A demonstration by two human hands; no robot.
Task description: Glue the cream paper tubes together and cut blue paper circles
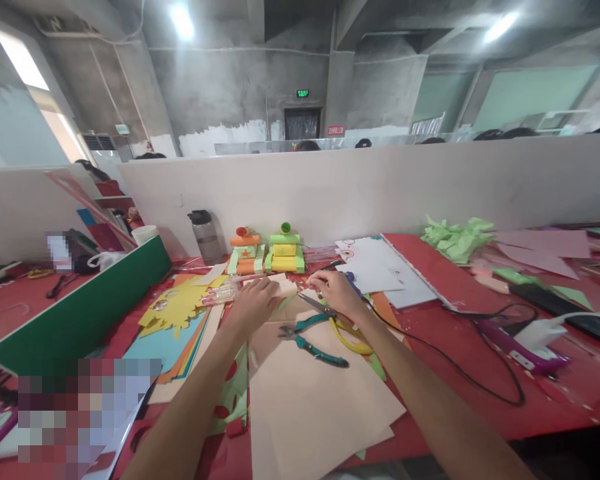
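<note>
My left hand (254, 305) is closed over the edge of a small piece of pale peach paper (286, 285), its fingers curled against it. To the right of it, my right hand (334, 291) has thumb and forefinger pinched together; whatever they hold is too small to make out. Scissors with yellow handles (349, 337) lie below the right hand, blades toward the left. Teal-handled pliers (316, 343) lie closer to me, on larger peach sheets (320, 407). Two paper models in orange (247, 252) and green-yellow (285, 250) stand behind the hands.
A dark bottle (206, 238) stands by the partition (355, 190). Yellow cut paper (175, 305) and coloured sheets lie left, beside a green board (87, 300). White sheets (373, 265), crumpled green paper (457, 238), a black cable (445, 360) and a purple power strip (525, 350) lie right.
</note>
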